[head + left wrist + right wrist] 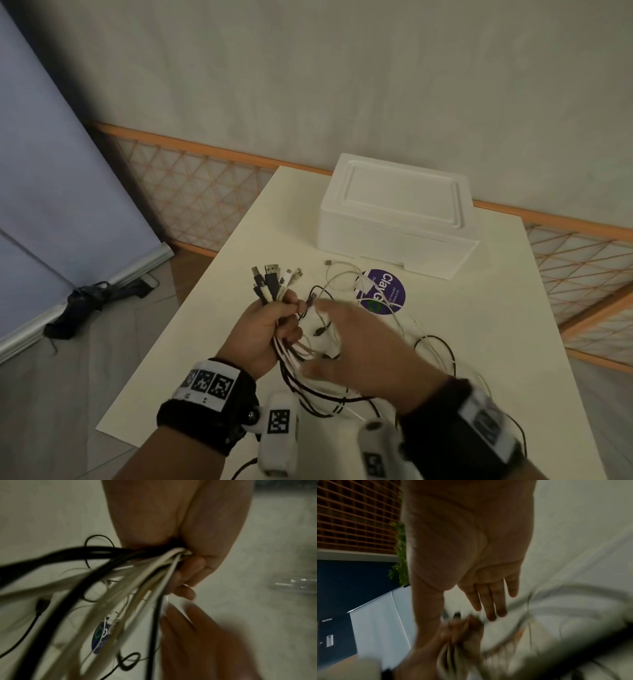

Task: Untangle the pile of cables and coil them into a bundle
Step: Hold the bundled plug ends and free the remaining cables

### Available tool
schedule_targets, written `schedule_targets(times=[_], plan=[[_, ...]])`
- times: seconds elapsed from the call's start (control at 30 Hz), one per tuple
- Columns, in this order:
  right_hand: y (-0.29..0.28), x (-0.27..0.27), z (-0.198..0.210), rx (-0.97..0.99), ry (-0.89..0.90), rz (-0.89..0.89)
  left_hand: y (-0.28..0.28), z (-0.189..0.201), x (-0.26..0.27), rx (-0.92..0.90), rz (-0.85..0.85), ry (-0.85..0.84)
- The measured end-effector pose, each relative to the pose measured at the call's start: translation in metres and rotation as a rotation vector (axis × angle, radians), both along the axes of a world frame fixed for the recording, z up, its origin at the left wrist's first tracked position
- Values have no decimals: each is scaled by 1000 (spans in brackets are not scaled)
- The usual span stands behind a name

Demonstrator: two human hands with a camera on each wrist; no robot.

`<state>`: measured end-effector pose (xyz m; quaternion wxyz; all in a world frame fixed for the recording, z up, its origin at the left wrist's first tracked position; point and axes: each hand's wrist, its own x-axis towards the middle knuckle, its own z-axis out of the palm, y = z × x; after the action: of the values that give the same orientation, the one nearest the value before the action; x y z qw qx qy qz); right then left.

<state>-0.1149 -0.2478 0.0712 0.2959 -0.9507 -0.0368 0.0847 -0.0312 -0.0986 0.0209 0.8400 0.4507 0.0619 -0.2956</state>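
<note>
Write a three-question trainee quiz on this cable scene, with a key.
1. True or false: the left hand grips a bunch of cables with the plugs fanned out above the fist.
2. The right hand is: A) pinching a plug, B) open with fingers straight, C) resting on the foam box.
3. Fill in: a white cable lies across the round ______ sticker on the table.

Key: 1 true; 2 B; 3 purple.
</note>
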Motion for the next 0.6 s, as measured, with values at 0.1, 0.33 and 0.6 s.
schedule_targets(times=[0.1, 0.33, 0.6], plan=[[24, 12, -30, -32, 182, 168, -3, 3, -11, -113, -56, -14], [3, 2, -53, -424, 110, 249, 10, -17, -9, -144, 25, 147], [-42, -19, -62, -515, 258, 40, 19, -39, 9, -126, 115, 290]])
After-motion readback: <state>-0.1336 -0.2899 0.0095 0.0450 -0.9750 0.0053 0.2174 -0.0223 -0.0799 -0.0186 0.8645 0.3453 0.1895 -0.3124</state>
